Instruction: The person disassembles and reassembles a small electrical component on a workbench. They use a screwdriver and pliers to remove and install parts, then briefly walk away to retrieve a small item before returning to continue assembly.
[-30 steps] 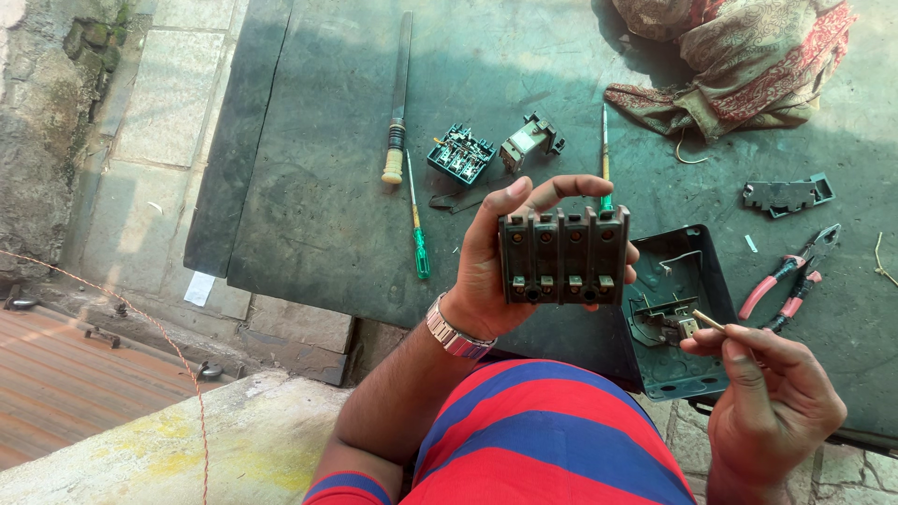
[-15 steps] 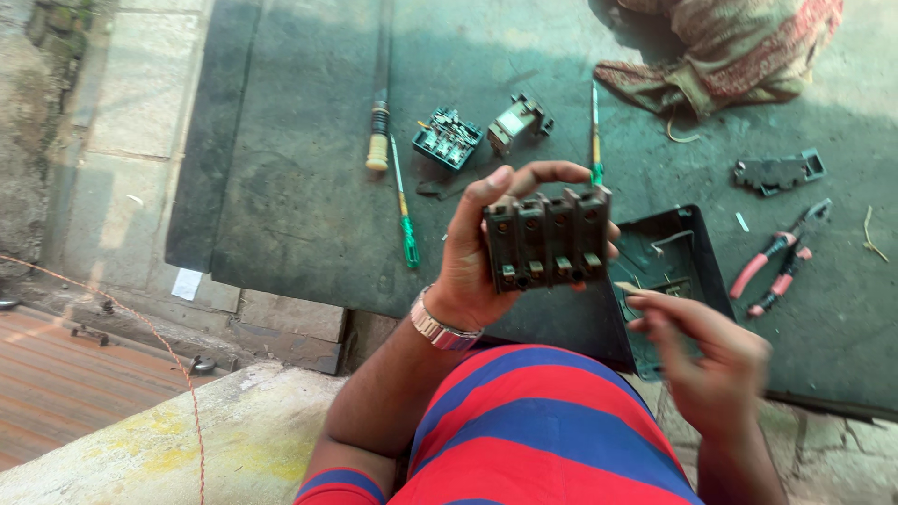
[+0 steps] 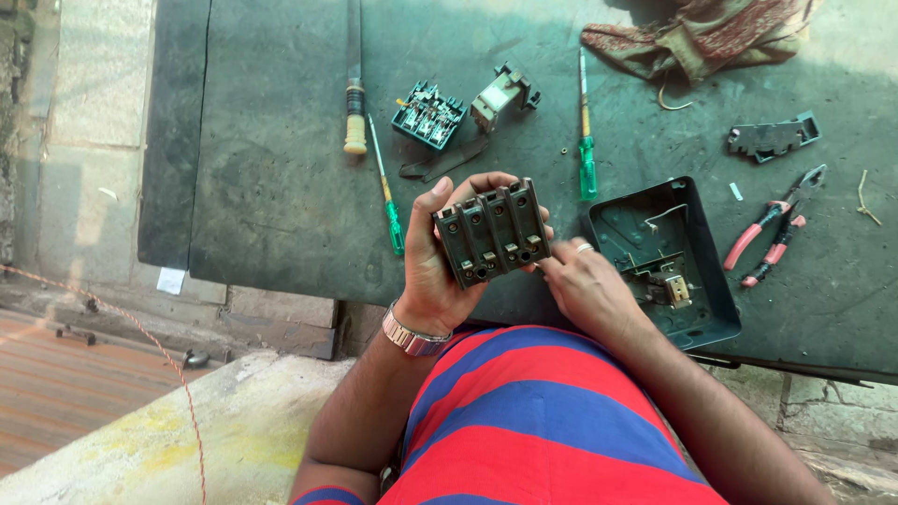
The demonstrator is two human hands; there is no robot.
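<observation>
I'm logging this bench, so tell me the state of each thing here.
Left hand: gripping the black switch block, held upright off the bench.
Right hand: fingertips touching the block's lower right edge.
Black housing tray: open, lying flat.
Red-handled pliers: lying down, handles apart.
Green screwdrivers: lying loose.

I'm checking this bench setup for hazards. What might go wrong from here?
The left hand holds the black terminal block past the table edge while the right hand works at its lower corner; a loosened part may drop to the ground. The open black housing sits near that edge and could get knocked off.
</observation>
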